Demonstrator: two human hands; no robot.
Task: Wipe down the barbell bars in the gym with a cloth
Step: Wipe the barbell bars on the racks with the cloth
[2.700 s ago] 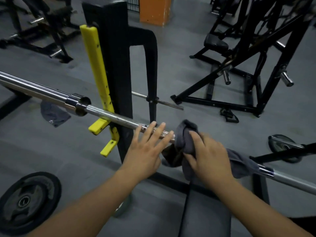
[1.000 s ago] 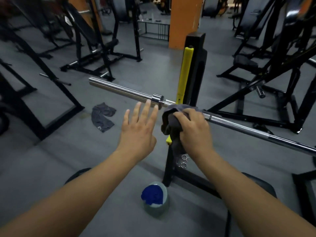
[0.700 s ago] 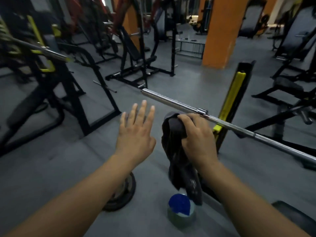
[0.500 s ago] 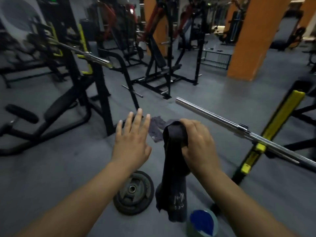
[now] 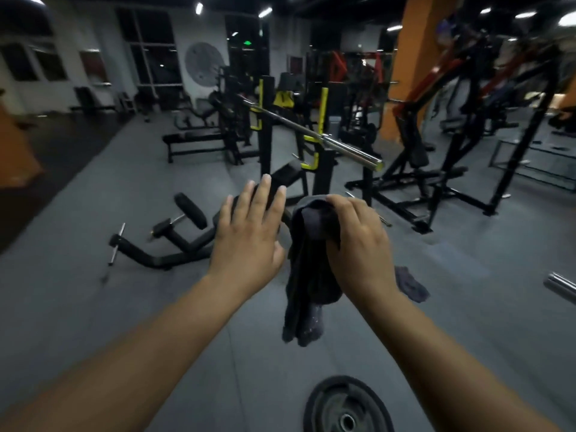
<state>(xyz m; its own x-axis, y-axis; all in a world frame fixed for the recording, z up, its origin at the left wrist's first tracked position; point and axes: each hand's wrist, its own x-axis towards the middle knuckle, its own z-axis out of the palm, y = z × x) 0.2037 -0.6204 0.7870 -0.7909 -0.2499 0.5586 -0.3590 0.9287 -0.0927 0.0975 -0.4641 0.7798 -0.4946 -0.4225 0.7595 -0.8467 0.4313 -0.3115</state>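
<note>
My right hand point(image 5: 360, 244) grips a dark grey cloth point(image 5: 307, 294) that hangs down in mid-air, touching no bar. Beside it, my left hand point(image 5: 249, 238) is held out with straight fingers and holds nothing. A chrome barbell bar point(image 5: 314, 132) rests on a black rack with yellow guards point(image 5: 321, 120), several steps ahead. Only the sleeve end of another barbell point(image 5: 561, 286) pokes in at the right edge.
A black weight plate point(image 5: 346, 406) lies on the floor near my feet. A second grey cloth point(image 5: 410, 285) lies on the floor to the right. A low black bench point(image 5: 187, 235) stands ahead left, black machines point(image 5: 452, 169) ahead right, and an orange pillar point(image 5: 411, 67) behind.
The view swung left, away from the bar I was wiping, which now shows only at the right edge. My right hand lifted the cloth off it; another racked barbell came into view ahead.
</note>
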